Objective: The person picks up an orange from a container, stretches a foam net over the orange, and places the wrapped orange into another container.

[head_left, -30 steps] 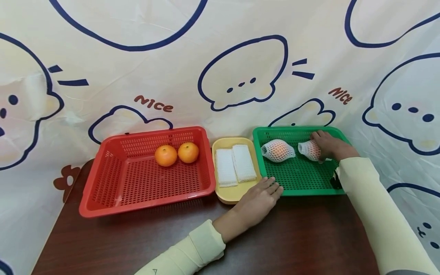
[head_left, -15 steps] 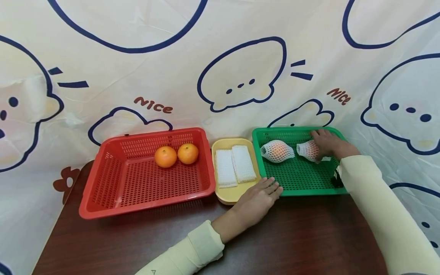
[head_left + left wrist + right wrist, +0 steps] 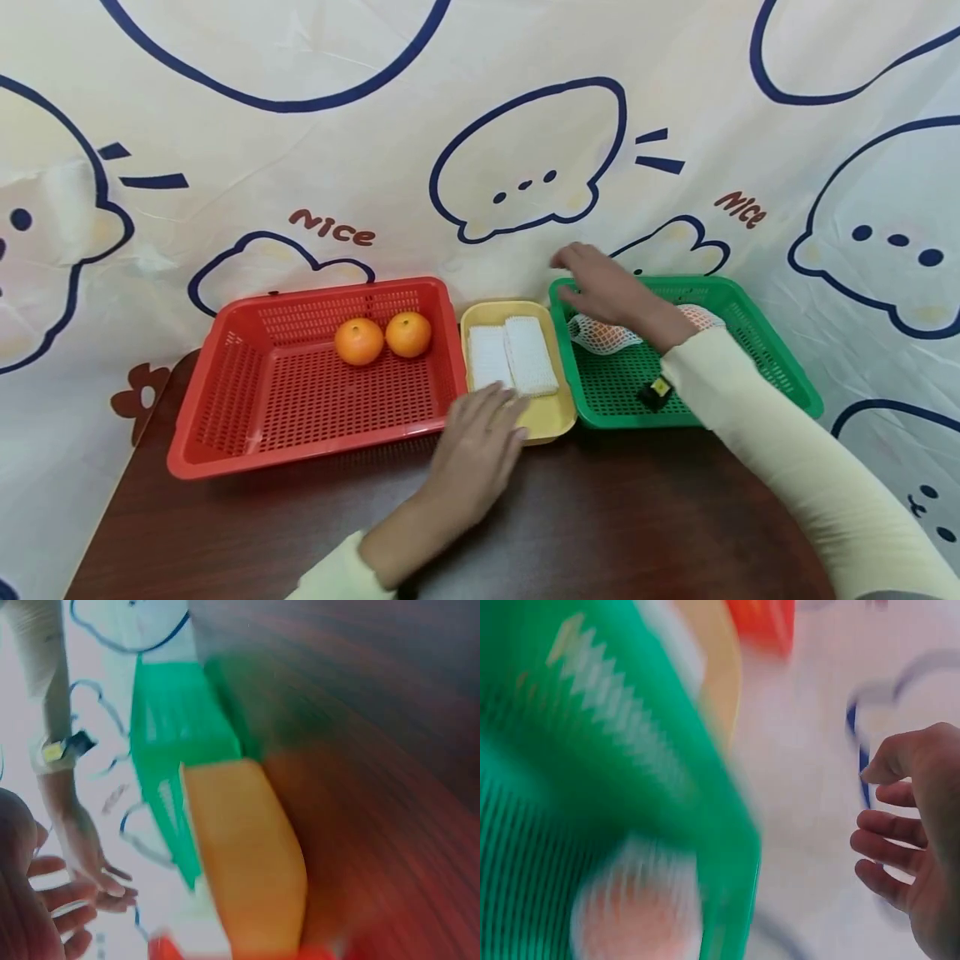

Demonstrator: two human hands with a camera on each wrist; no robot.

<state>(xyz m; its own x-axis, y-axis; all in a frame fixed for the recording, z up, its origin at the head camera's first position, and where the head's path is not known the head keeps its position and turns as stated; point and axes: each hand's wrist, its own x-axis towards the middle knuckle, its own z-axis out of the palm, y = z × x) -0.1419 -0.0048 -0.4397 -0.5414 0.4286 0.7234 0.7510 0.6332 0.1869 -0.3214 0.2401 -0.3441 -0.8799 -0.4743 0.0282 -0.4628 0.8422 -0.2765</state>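
Note:
My left hand (image 3: 476, 454) hovers by the front of the yellow tray (image 3: 551, 417), fingers spread and holding nothing. In that tray lie two white foam net sleeves (image 3: 531, 354) side by side. Above the left end of the green basket (image 3: 776, 354), my right hand (image 3: 607, 287) is raised, its fingers loosely bent around nothing. Two orange fruits in white nets sit in the green basket: the left netted fruit (image 3: 603, 337) is partly covered by the right hand, and the right netted fruit (image 3: 701, 317) is partly behind the forearm. The right wrist view shows one netted fruit (image 3: 637, 915), blurred.
A red basket (image 3: 195, 417) stands at the left with two bare oranges (image 3: 360, 342) near its back right. All containers line up on a dark wooden table (image 3: 615, 517), before a cartoon-printed white cloth (image 3: 337, 167).
My right hand has let go of the right netted fruit and moved left and up. My left hand has left the green basket's front corner and shifted left, toward the front of the yellow tray.

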